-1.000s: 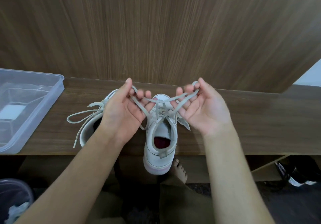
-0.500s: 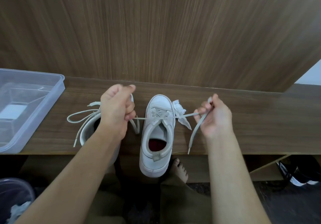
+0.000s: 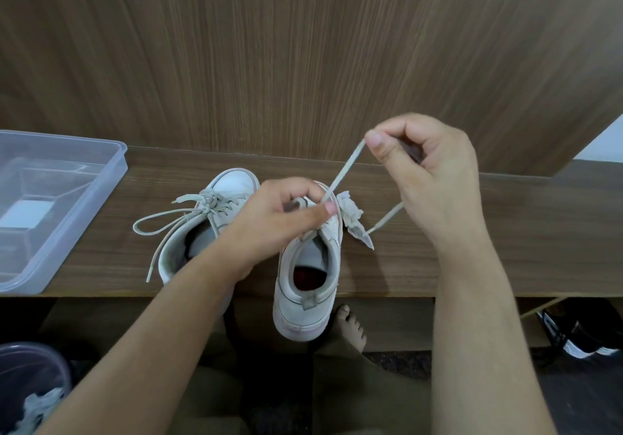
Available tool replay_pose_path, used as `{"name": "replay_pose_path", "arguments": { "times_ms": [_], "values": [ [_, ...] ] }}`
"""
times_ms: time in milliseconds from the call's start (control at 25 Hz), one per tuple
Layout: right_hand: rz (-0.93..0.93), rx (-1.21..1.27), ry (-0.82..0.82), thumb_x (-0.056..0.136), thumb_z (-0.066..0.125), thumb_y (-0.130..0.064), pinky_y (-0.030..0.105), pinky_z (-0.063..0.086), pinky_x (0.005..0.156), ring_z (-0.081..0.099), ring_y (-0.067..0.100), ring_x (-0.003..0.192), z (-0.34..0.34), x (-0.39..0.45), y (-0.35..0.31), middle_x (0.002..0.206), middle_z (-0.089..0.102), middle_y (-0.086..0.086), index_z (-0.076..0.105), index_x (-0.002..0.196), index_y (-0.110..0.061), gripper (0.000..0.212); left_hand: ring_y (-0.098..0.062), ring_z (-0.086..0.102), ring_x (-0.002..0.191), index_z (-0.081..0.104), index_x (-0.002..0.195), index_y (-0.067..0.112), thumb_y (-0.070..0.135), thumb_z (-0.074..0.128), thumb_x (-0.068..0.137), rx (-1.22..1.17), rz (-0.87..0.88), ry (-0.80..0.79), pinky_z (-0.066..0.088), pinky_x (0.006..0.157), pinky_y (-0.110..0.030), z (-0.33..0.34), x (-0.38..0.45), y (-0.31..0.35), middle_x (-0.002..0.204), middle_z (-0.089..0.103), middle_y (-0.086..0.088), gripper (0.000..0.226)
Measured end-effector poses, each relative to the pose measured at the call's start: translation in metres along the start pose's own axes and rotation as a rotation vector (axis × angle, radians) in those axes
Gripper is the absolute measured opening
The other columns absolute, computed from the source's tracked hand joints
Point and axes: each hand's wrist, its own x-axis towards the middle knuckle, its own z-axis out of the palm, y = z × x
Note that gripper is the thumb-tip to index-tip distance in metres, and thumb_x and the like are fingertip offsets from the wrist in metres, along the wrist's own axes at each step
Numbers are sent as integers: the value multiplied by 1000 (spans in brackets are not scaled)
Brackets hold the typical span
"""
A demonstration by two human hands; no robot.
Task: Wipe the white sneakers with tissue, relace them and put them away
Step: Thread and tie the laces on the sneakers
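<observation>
Right sneaker: a white sneaker point(image 3: 305, 286) is stood on the wooden shelf point(image 3: 505, 232), toe toward the wall panel, its heel hung out past the front edge; a red insole patch is seen inside the opening.
Left sneaker: a second white sneaker point(image 3: 220, 198) is placed just beside the first, on its left, its lace point(image 3: 161, 222) tied, with a loop and loose ends spread over the shelf.
Left hand: the left hand point(image 3: 279, 218) is held over the throat of the right sneaker; the thumb and curled fingers are pinched together on the lace at the eyelets.
Right hand: the right hand point(image 3: 431, 171) is raised above and to the right of the sneaker; the thumb and forefinger are clamped on the shoelace point(image 3: 347, 164), the other fingers curled in.
Shoelace: one strand is drawn taut from the left hand's pinch up to the right thumb; the free end is hung down below the right hand, its tip touching the shelf.
Tissue: a crumpled tissue point(image 3: 352, 217) is lain on the shelf, touching the right side of the right sneaker.
Plastic box: a clear plastic storage box point(image 3: 111, 178) is set at the left end of the shelf.
Wall panel: a wood-grain panel point(image 3: 303, 46) is seen behind the shelf.
Below the shelf: a bare foot point(image 3: 349, 325) is seen under the heel; a bin point(image 3: 30, 367) holding used tissue is at lower left; dark shoes point(image 3: 573, 333) are at lower right.
</observation>
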Motion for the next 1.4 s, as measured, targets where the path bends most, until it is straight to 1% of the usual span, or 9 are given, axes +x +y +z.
{"name": "replay_pose_path", "arguments": {
  "times_ms": [80, 240, 440, 600, 760, 880, 1040, 1280, 1400],
  "values": [
    [170, 132, -2, 84, 69, -21, 22, 44, 66, 57, -1, 66, 6, -6, 24, 67, 67, -15, 71, 76, -26, 10, -6, 20, 40, 68, 75, 22, 28, 60, 82, -325, -96, 18, 15, 42, -21, -9, 1, -3, 46, 29, 9, 12],
    [524, 441, -336, 85, 64, -4, 28, 45, 71, 61, 9, 69, 36, -28, 52, 71, 72, 7, 75, 82, -20, 20, -5, 20, 44, 64, 116, 29, 28, 50, 86, -548, -137, -118, 16, 44, -22, -12, 1, -8, 52, 23, 7, 34],
    [517, 563, -539, 91, 56, -8, 16, 47, 65, 61, 5, 73, 48, -32, 44, 81, 69, 0, 69, 100, -4, 16, -5, 24, 46, 51, 128, 42, 25, 57, 90, -220, -103, -84, 23, 43, -19, -7, 1, -3, 54, 30, 10, 42],
    [680, 785, -461, 91, 55, -7, 13, 43, 48, 55, 2, 53, 47, -30, 38, 67, 67, -4, 68, 86, -8, 14, -2, 43, 47, 65, 114, 27, 17, 52, 94, 0, -115, 169, 39, 47, -19, -13, 2, -1, 50, 48, 15, 26],
    [871, 644, -375, 85, 64, -13, 15, 34, 43, 42, 5, 48, 51, -26, 42, 59, 61, -5, 73, 79, -12, 11, -6, 66, 61, 65, 106, 22, 30, 46, 96, 602, -189, 296, 46, 58, -21, -39, -4, 0, 69, 68, 8, 23],
    [830, 373, -341, 78, 68, -14, 15, 37, 44, 50, 6, 45, 56, -23, 32, 56, 62, -1, 72, 72, -7, 10, -2, 46, 34, 69, 88, 22, 35, 55, 91, 353, -191, 364, 39, 40, -15, -56, -8, 19, 44, 54, 9, 19],
    [499, -68, -406, 74, 67, -13, 22, 42, 55, 55, 11, 54, 57, -22, 18, 60, 65, 6, 70, 61, -8, 15, -1, 37, 37, 72, 87, 25, 24, 55, 92, 110, -101, 392, 31, 35, -13, -62, 7, 48, 48, 49, 9, 17],
    [305, -127, -507, 81, 69, -38, 16, 33, 51, 44, 4, 48, 52, -25, 13, 50, 55, -3, 73, 69, -19, 23, -1, 49, 56, 66, 106, 25, 27, 54, 92, 370, 31, 178, 41, 54, -19, -43, 68, 66, 68, 55, 5, 19],
    [391, -3, -436, 84, 67, -34, 21, 33, 50, 38, 7, 45, 58, -27, 20, 46, 45, -1, 62, 53, -13, 38, -20, 52, 108, 48, 130, 30, 37, 53, 91, 1065, 62, 36, 41, 94, -40, -38, 85, 57, 116, 53, -3, 40]
  ]
}}
